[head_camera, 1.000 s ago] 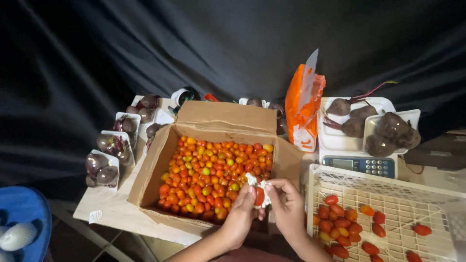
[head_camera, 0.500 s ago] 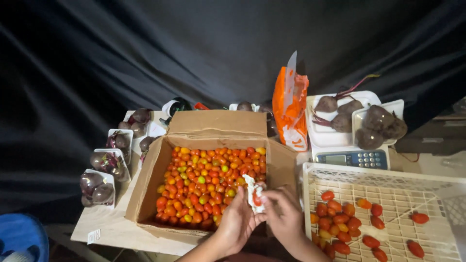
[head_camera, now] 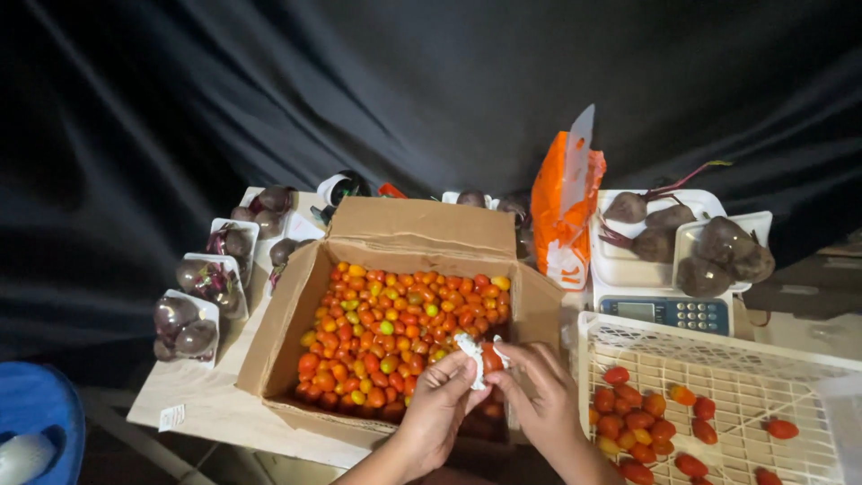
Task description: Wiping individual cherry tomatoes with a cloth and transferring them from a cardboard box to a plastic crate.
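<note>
head view: both hands pinch white wrapper (head_camera: 470, 357) over cardboard box (head_camera: 289, 325).

Change noted: hands and cloth, near right corner of box.
Left hand (head_camera: 440, 404) and right hand (head_camera: 539, 395) have closed together around white cloth (head_camera: 470, 348), bunched tighter against one tomato (head_camera: 491, 359) than a second ago.

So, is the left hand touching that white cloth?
Touching. The head view shows the left hand pinching the white cloth with its fingertips over the cardboard box.
</note>
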